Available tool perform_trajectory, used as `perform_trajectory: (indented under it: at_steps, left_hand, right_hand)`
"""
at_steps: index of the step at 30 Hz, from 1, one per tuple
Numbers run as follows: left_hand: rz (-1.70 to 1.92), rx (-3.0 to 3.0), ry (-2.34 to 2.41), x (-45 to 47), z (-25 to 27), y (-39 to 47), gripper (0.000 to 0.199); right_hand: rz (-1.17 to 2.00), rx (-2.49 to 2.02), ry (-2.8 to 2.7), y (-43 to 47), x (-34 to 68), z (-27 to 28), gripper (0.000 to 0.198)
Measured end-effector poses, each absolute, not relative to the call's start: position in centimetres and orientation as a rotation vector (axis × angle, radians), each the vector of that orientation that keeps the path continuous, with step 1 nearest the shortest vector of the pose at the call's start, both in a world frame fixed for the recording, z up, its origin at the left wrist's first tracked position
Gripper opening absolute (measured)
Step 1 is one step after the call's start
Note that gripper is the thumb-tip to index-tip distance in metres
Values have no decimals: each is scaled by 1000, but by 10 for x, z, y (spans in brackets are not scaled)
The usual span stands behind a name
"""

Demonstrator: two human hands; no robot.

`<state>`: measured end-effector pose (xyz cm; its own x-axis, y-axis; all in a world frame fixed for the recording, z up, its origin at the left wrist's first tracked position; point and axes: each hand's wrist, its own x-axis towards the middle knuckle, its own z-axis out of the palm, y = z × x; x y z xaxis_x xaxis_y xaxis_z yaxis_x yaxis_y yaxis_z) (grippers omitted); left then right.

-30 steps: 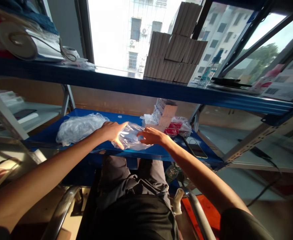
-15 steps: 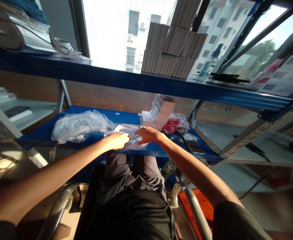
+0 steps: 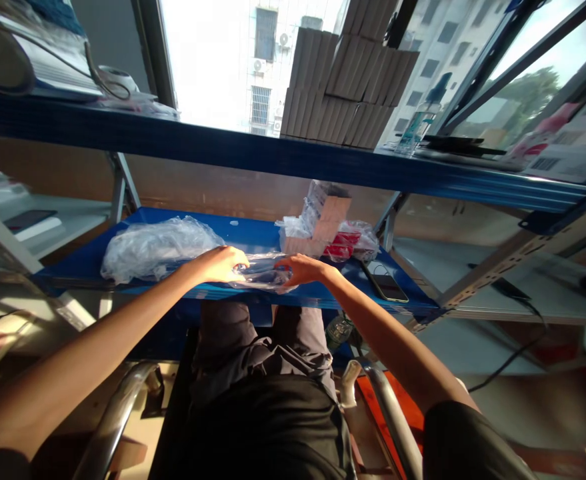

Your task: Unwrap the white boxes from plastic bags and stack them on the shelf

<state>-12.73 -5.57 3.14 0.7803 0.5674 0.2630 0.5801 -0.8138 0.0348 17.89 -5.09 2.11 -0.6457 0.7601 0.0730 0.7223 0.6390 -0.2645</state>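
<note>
Handling a clear plastic bag (image 3: 260, 272) at the front edge of a blue shelf (image 3: 253, 235), the person works with both hands at once. The left hand (image 3: 221, 262) grips the bag's left end with fingers curled over the film, and the right hand (image 3: 299, 269) pinches its right end, so that the bag lies stretched between them, resting on the shelf just above the person's lap. What the bag holds cannot be told through the glare. Judged from this pose, the step in hand is the spreading or opening of the bag; the next move would call for a firm pinch on both ends and a slow pull, since thin film slips and tears easily. To the left, just beside the left hand, sits a larger heap of crumpled plastic bags (image 3: 157, 248). Behind the right hand stands a small cardboard box (image 3: 325, 217) with red packets in plastic wrap (image 3: 351, 243) beside it, and a phone (image 3: 387, 285) lies near the shelf's right corner. On the upper shelf (image 3: 273, 160) stand stacked brown boxes (image 3: 345, 77) and a spray bottle (image 3: 419, 127).
</note>
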Motion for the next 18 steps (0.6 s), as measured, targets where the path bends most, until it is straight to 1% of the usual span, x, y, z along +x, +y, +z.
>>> perform_trajectory:
  at_steps: [2,4,6,9,11,12,15,18]
  left_hand:
    - [-305,-2940,-851,-125,32,-60,28]
    - [-298,-2936,-790,-122,31,-64,22]
    - [-304,-2910,-821,-120,28,-66,22]
    - [-247,-2839,-1008,-122,23,-67,35]
    - [-206,-2791,-1130,-124,21,-67,46]
    - [-206,-2775,-1158,-126,21,-68,47]
    - [-315,-2744,-1156,-128,21,-71,40]
    - [-526,-2711,-1186,-128,21,-72,33]
  right_hand:
    - [254,-1205,-2693,-56,173,26,52]
    - [153,-1197,-2637,-61,170,33,39]
    - [1,-1160,-2590,-66,169,38,32]
    - [-179,-1103,-2669,-69,174,38,27]
    - [-188,-1144,-2755,-69,178,34,25]
    - [-172,-1172,-2779,-69,180,32,24]
    - [-130,-1104,-2744,-70,183,27,23]
    - [-241,-886,-2545,-72,182,27,26]
